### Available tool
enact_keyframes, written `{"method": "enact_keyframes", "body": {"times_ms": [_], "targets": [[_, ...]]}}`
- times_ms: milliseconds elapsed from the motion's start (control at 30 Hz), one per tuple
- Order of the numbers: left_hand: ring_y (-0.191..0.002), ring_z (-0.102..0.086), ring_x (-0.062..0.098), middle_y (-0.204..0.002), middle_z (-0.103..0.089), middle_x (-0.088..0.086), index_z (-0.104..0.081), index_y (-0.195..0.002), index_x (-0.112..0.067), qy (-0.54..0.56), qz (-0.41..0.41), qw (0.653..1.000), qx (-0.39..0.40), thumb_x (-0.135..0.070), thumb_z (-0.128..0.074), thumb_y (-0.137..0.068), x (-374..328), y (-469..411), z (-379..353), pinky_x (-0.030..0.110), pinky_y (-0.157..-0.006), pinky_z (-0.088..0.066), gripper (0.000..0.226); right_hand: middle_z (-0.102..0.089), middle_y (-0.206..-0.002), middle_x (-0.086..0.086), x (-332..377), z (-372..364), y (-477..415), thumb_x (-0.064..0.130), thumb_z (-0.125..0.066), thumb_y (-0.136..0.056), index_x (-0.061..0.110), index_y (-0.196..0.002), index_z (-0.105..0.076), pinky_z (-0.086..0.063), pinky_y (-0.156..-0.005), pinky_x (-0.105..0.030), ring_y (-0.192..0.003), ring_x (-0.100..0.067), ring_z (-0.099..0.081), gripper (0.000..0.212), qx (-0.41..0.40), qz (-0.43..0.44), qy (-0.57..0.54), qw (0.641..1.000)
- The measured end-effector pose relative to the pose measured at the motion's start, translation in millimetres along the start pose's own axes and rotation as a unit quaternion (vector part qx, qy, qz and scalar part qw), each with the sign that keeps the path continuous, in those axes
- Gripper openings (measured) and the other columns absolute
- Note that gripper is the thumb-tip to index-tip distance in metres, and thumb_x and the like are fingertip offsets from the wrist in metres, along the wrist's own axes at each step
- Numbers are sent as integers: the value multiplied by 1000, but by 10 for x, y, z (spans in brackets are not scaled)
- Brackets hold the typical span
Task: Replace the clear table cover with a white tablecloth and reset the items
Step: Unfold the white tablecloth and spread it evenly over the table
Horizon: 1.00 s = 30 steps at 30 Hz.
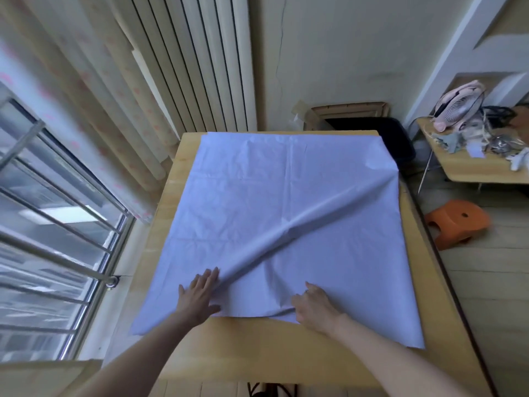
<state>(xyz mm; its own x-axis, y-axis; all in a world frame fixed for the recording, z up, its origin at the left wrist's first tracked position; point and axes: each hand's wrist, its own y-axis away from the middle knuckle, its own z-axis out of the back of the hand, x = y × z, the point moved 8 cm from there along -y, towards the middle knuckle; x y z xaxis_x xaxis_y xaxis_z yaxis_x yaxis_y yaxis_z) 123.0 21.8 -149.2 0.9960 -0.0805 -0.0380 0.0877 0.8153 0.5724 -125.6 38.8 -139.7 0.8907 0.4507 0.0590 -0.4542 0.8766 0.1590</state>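
Observation:
A white tablecloth (257,196) lies spread over most of the wooden table (257,351). A long raised fold runs diagonally across it, from the near left toward the far right corner. My left hand (200,293) lies flat on the cloth near its front edge, fingers straight, at the low end of that fold. My right hand (313,305) rests on the cloth's front edge with its fingers curled down into the fabric; whether it pinches the cloth cannot be told. No clear cover and no table items are in view.
A window with metal bars (57,239) and curtains stands close on the left. A radiator (200,58) is behind the table. An orange stool (455,222) sits on the floor at right, beyond it a small cluttered side table (469,173) with a pink fan (458,107).

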Motion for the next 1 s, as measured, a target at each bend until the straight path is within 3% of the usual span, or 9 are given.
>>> {"method": "enact_keyframes", "body": {"times_ms": [67, 133, 333, 400, 500, 633, 733, 833, 1000], "targets": [[-146, -5, 20, -158, 9, -3, 17, -149, -23, -6, -13, 1000, 9, -50, -57, -87, -28, 79, -64, 52, -111, -20, 100, -44, -30, 2, -127, -13, 194, 29, -49, -36, 16, -36, -49, -17, -39, -20, -27, -12, -42, 13, 51, -12, -25, 998], [-146, -2, 23, -158, 13, -2, 17, -149, -22, -7, -30, 999, 29, -53, -62, -82, -80, 134, -164, 54, -110, -21, 108, -48, -35, -1, -223, 24, 367, 30, -42, -48, 16, -42, -52, -11, -43, -24, -32, -16, -48, 18, 63, -17, -17, 998], [-144, 17, 32, -153, 29, 5, 27, -145, -20, -49, -89, 993, 67, -58, -73, -67, -150, 280, -499, 60, -110, -13, 132, -63, -80, -5, -249, -1, 394, 32, -34, -80, 20, -94, -61, -35, -65, -28, -80, -26, -55, 32, 143, -24, -125, 982], [-144, -10, 34, -158, 3, 11, 20, -146, -22, -90, -141, 986, -20, -64, -78, -51, -116, 325, -422, 59, -99, -36, 143, -68, -101, -3, -74, 54, 327, 42, -19, -75, 21, -106, -62, -44, -78, -30, -95, -24, -60, 57, 114, -1, -141, 984], [-113, -62, 24, -135, -55, 6, -10, -149, -15, -85, -123, 989, -11, -59, -87, -27, 146, 335, -593, 37, -67, -58, 150, -68, -103, 0, 289, 77, 183, 40, -30, -76, 17, -103, -66, -51, -79, -26, -94, -22, -65, 52, 72, 35, -187, 979], [-96, -69, 26, -126, -57, 10, -15, -148, -11, -97, -162, 978, -85, -9, -70, -46, 261, 478, -605, 36, -61, -57, 115, -54, -130, -5, 861, 66, -11, 35, -35, -89, 12, -125, -55, -35, -101, -31, -121, -23, -47, 47, 118, 62, -210, 969], [-79, -70, 25, -109, -65, 12, -45, -116, -5, -116, -184, 967, -134, -11, -68, -50, 389, 553, -528, 33, -59, -57, 70, -53, -130, -7, 1194, 110, -174, 47, -18, -74, 10, -125, -54, -33, -103, -33, -120, -26, -47, 72, 103, 67, -227, 966], [-61, -67, 14, -86, -69, 0, -47, -105, -11, -115, -209, 952, -193, -20, -40, -66, 539, 605, -374, 21, -45, -48, 40, -51, -131, -6, 1394, 173, -359, 45, -28, -79, 13, -126, -52, -32, -101, -34, -120, -26, -47, 62, 84, 71, -224, 968], [-44, -54, 13, -56, -54, -7, -41, -88, -20, -122, -230, 934, -244, -20, -40, -69, 689, 773, -88, 20, -33, -28, 19, -45, -134, -7, 1744, 302, -637, 43, -45, -82, 15, -130, -47, -32, -101, -36, -122, -28, -43, 56, 72, 76, -220, 970]]}}
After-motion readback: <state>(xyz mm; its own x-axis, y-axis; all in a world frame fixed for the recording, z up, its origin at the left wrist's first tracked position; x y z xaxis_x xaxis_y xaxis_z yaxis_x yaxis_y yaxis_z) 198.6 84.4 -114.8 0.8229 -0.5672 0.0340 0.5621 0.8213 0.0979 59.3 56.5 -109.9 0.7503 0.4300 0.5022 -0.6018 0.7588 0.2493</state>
